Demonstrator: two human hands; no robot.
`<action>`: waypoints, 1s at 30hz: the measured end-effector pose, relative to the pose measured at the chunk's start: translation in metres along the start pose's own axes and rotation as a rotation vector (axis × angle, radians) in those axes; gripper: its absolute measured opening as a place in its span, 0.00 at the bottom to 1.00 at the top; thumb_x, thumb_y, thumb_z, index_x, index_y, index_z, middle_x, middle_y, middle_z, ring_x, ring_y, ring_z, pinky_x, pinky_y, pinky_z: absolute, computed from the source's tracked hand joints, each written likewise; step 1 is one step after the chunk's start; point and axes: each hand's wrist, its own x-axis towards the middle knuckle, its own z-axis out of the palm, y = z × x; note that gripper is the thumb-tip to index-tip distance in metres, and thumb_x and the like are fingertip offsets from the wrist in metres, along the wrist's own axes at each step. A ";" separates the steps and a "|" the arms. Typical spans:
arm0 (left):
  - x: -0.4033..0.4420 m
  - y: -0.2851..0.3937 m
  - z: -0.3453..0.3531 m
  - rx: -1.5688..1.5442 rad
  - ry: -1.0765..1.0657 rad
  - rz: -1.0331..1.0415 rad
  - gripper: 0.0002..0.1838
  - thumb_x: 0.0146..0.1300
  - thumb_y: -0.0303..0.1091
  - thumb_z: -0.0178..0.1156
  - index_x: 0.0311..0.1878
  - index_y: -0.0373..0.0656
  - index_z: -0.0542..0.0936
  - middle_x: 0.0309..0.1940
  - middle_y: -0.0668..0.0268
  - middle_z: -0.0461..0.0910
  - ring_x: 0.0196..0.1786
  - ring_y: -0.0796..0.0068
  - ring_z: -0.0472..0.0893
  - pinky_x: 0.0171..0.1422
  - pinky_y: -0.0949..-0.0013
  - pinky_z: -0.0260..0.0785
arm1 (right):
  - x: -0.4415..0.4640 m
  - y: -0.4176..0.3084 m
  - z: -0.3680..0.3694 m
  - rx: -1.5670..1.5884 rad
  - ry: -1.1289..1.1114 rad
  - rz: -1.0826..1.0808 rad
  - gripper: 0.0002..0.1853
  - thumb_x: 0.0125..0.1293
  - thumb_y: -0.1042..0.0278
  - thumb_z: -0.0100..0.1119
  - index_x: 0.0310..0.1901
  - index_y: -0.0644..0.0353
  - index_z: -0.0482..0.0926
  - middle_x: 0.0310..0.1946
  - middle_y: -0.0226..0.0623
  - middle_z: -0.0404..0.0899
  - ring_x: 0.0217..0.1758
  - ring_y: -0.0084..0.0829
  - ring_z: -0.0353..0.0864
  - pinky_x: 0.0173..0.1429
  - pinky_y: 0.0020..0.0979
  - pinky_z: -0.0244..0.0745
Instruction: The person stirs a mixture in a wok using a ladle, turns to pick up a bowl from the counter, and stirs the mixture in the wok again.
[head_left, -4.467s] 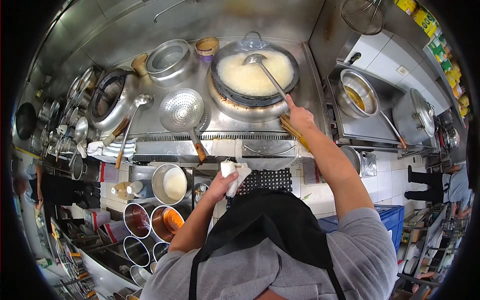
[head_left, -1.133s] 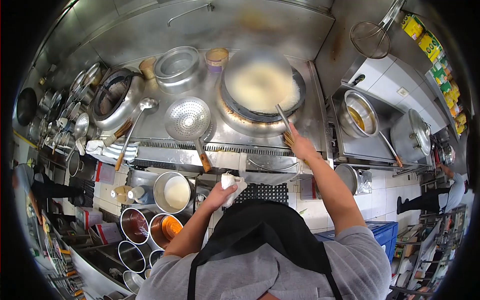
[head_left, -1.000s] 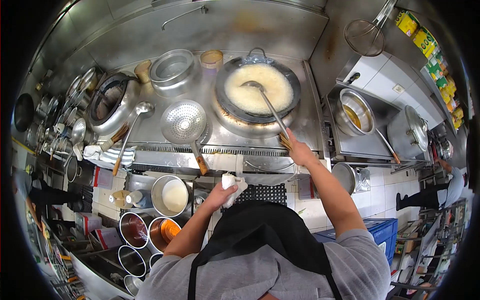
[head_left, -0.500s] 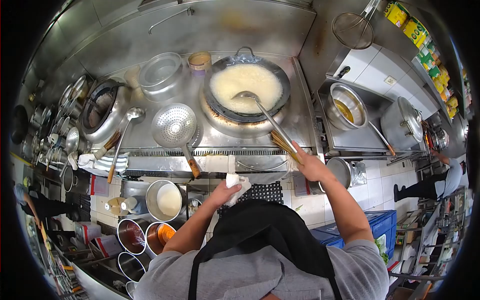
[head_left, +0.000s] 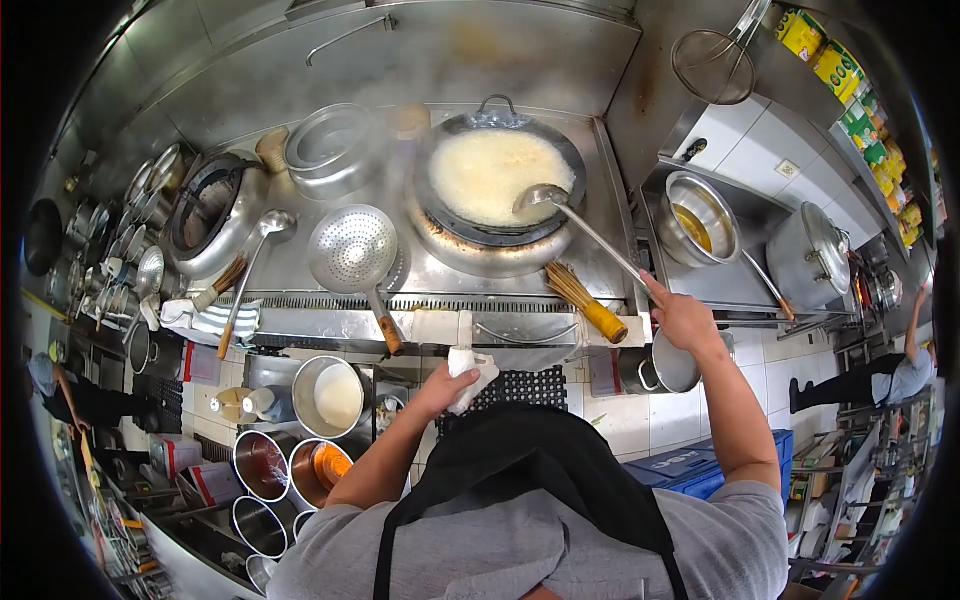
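My right hand [head_left: 683, 315] is closed round the handle of a long ladle [head_left: 545, 198]. The ladle's bowl rests at the right side of the wok [head_left: 436, 205], in pale, frothy liquid [head_left: 495, 170]. At the stove's front edge my left hand [head_left: 447, 388] grips a folded white cloth [head_left: 470, 378]. A perforated strainer [head_left: 353, 248] with a wooden handle lies on the steel stove top to the left of the wok. Between the wok and my right arm lies a bamboo brush [head_left: 590, 305] with a yellow handle.
A steel bowl of yellow oil [head_left: 697, 225] and a lidded pot [head_left: 808, 258] stand at right. To the left are another ladle [head_left: 268, 232] and a second burner [head_left: 207, 212]. Pots [head_left: 332, 398] stand below left; a blue crate [head_left: 690, 465] is below right. Co-workers stand at both sides.
My right hand has moved right, drawing the ladle's bowl from the wok's middle to its right side. The bamboo brush is now uncovered. Steam blurs the tin behind. My left hand stays put.
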 end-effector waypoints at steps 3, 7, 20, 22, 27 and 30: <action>-0.007 0.006 -0.002 -0.020 -0.009 -0.061 0.16 0.68 0.38 0.61 0.53 0.38 0.78 0.37 0.66 0.82 0.33 0.77 0.79 0.33 0.70 0.74 | 0.023 -0.002 0.027 -0.097 0.040 0.006 0.40 0.67 0.66 0.52 0.76 0.25 0.48 0.42 0.50 0.83 0.44 0.48 0.85 0.50 0.48 0.79; -0.014 0.012 -0.004 -0.013 -0.006 -0.024 0.18 0.68 0.38 0.61 0.56 0.38 0.78 0.40 0.67 0.82 0.37 0.78 0.79 0.37 0.70 0.74 | 0.056 -0.011 0.058 -0.051 0.046 0.032 0.43 0.66 0.74 0.49 0.76 0.22 0.45 0.46 0.52 0.81 0.47 0.47 0.85 0.52 0.46 0.80; -0.046 0.023 -0.010 0.033 0.064 -0.043 0.17 0.68 0.38 0.61 0.54 0.39 0.78 0.43 0.68 0.81 0.44 0.77 0.78 0.48 0.69 0.72 | 0.132 -0.053 0.085 0.088 0.096 0.069 0.44 0.67 0.77 0.44 0.76 0.21 0.42 0.52 0.54 0.78 0.52 0.49 0.83 0.57 0.46 0.78; -0.053 0.030 -0.010 0.045 0.094 -0.036 0.17 0.68 0.38 0.62 0.54 0.39 0.78 0.41 0.68 0.81 0.43 0.77 0.78 0.48 0.69 0.72 | 0.137 -0.061 0.082 0.098 0.114 0.063 0.43 0.68 0.77 0.42 0.76 0.21 0.42 0.53 0.53 0.78 0.53 0.48 0.83 0.57 0.46 0.77; -0.065 0.010 -0.026 0.028 0.121 -0.013 0.15 0.67 0.38 0.62 0.52 0.39 0.79 0.40 0.69 0.81 0.41 0.77 0.78 0.47 0.68 0.72 | 0.165 -0.075 0.078 0.099 0.152 0.079 0.41 0.70 0.75 0.40 0.76 0.19 0.42 0.53 0.53 0.78 0.53 0.49 0.83 0.57 0.46 0.77; -0.070 0.003 -0.034 0.049 0.138 -0.008 0.14 0.67 0.38 0.63 0.51 0.40 0.79 0.40 0.69 0.81 0.42 0.78 0.78 0.47 0.69 0.71 | 0.184 -0.086 0.075 0.104 0.177 0.079 0.41 0.69 0.75 0.40 0.76 0.20 0.41 0.54 0.55 0.78 0.55 0.49 0.82 0.59 0.46 0.76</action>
